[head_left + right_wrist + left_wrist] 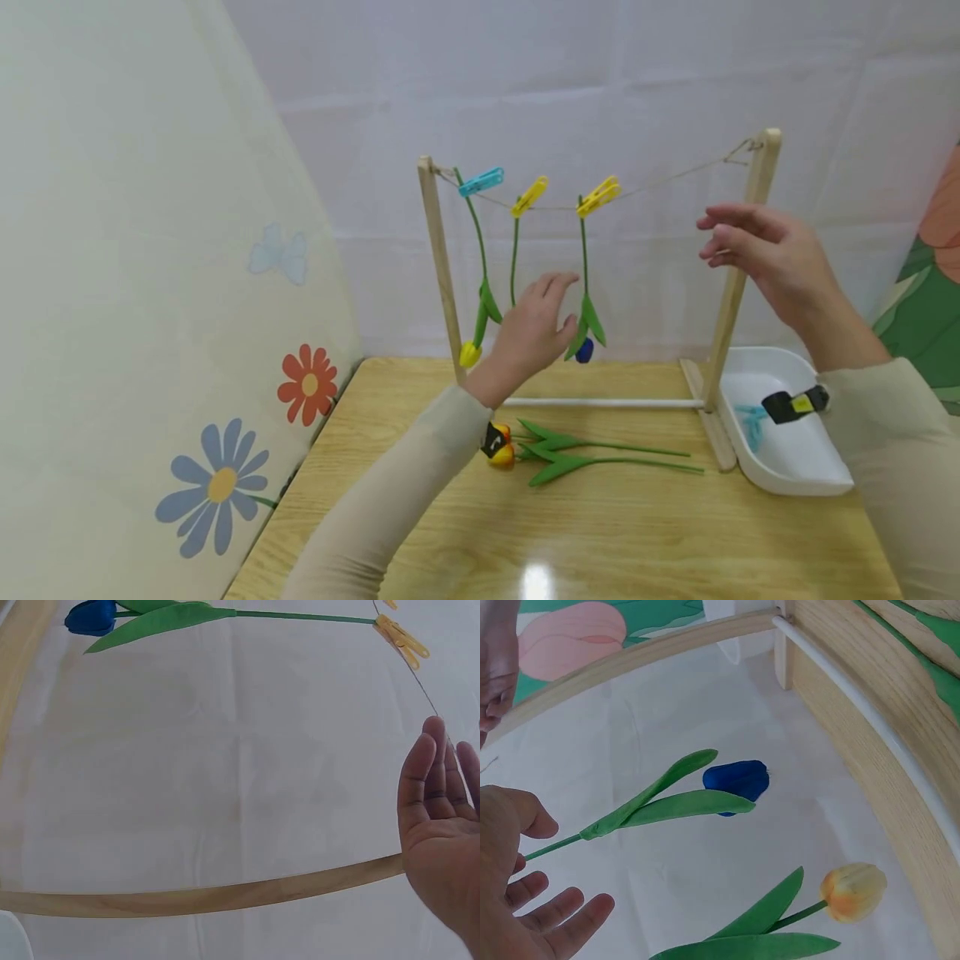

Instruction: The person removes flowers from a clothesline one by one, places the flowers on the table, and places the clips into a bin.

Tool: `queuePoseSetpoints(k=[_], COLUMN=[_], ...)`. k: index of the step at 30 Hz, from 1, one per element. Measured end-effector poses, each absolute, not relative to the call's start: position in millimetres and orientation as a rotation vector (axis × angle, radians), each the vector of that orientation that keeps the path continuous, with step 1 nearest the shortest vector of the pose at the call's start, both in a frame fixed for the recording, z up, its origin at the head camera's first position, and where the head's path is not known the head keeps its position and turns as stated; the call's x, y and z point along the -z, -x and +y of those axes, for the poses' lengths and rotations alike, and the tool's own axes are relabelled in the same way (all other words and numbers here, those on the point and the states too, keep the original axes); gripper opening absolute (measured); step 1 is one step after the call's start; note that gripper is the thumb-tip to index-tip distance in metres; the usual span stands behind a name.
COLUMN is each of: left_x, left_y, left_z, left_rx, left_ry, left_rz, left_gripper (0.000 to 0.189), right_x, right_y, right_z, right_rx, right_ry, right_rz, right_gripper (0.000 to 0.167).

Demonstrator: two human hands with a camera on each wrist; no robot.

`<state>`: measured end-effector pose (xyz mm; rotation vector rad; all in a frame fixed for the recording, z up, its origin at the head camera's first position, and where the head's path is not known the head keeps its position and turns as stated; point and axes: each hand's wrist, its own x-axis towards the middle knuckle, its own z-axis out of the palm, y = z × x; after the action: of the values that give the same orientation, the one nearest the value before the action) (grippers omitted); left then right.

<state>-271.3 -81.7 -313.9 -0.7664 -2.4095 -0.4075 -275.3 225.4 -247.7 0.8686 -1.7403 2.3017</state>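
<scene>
Three artificial tulips hang head down from a string on a wooden frame. A blue clothespin (481, 182) clips the yellow tulip (470, 354); yellow clothespins (530, 197) clip the other two. My left hand (531, 329), fingers loosely spread and holding nothing, is beside the blue tulip (736, 786). It hides the middle tulip's bloom in the head view; the left wrist view shows a pale yellow-orange tulip (853, 892). My right hand (768, 250) hovers by the frame's right post (723, 333), fingers gently bent with nothing between them.
On the table (600, 542), orange-yellow tulips (501, 457) with green stems lie before the frame's white bar (607, 403). A white bin (795, 483) with light-blue clothespins (753, 427) stands at the right. A flower-painted panel (187, 250) rises on the left.
</scene>
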Motion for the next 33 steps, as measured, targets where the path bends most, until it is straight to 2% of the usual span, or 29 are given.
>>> queuePoseSetpoints(k=[13, 24, 33], left_x=[301.3, 292.9, 289.6], left_y=[284.6, 300.9, 305.6], left_z=[-80.8, -75.9, -65.5], left_rx=[0.844, 1.344, 1.476], left_ry=[0.651, 0.654, 0.657], left_rz=[-2.446, -2.355, -2.313], left_gripper=[0.059, 0.062, 0.063], right_x=[228.5, 210.4, 204.2], right_y=[279.3, 284.2, 289.4], right_z=[209.6, 188.3, 172.9], right_rx=[-2.228, -2.167, -2.158], right_ry=[-0.866, -0.846, -0.815], right_rz=[-1.777, -1.828, -1.834], right_gripper=[0.026, 0.028, 0.028])
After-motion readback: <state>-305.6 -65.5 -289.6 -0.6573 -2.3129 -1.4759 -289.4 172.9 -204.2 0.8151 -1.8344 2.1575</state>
